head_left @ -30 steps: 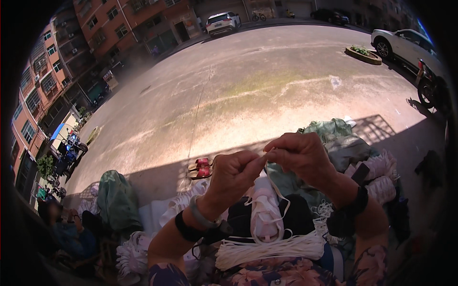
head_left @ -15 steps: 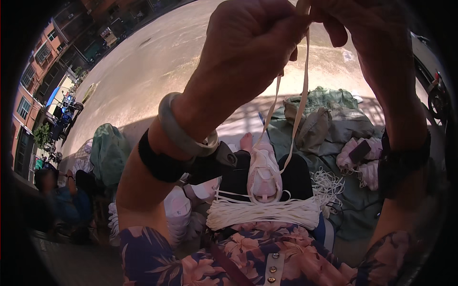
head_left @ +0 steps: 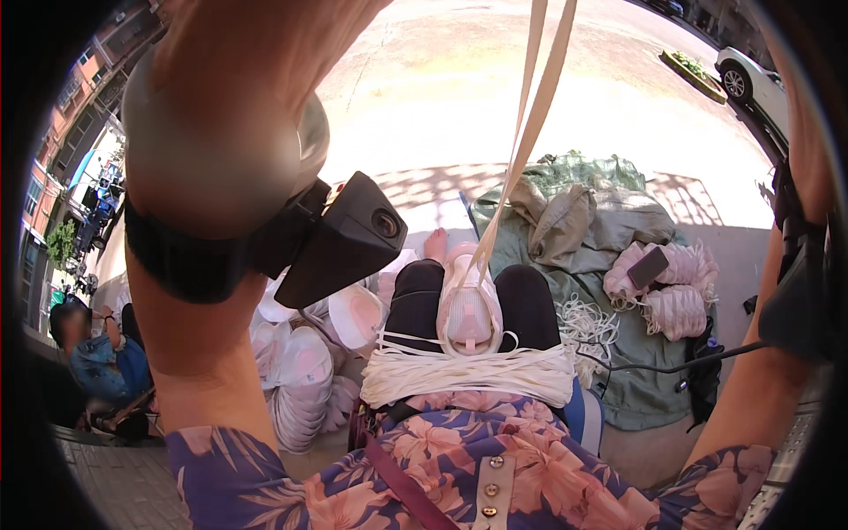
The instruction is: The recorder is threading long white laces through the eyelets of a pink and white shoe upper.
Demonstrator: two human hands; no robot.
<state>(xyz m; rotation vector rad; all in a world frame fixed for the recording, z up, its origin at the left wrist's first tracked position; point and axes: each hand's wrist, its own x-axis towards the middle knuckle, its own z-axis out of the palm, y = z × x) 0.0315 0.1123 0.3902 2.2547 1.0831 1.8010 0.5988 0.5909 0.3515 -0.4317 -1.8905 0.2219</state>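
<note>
A pale pink and white sneaker [head_left: 470, 309] rests between my thighs, its toe toward me. From it a pair of flat cream shoelaces [head_left: 521, 150] runs taut up to the top edge of the picture. Both my hands are beyond that edge, so their fingers and their hold on the laces are hidden. My left forearm, with a bangle and a strapped-on black camera [head_left: 353, 231], rises on the left; my right forearm stands at the far right. A thick bundle of white laces [head_left: 468, 373] lies across my lap, below the shoe.
Stacked white and pink shoe pieces [head_left: 300, 380] lie to my left. On the right are a green sheet [head_left: 645, 389], loose laces [head_left: 587, 322], pink bundles [head_left: 676, 309] with a dark phone [head_left: 649, 267], and a black cable [head_left: 689, 360]. Another person [head_left: 106, 353] sits at far left.
Both hands have risen and parted, going out of the picture at the top. The laces are pulled up straighter and tighter from the shoe.
</note>
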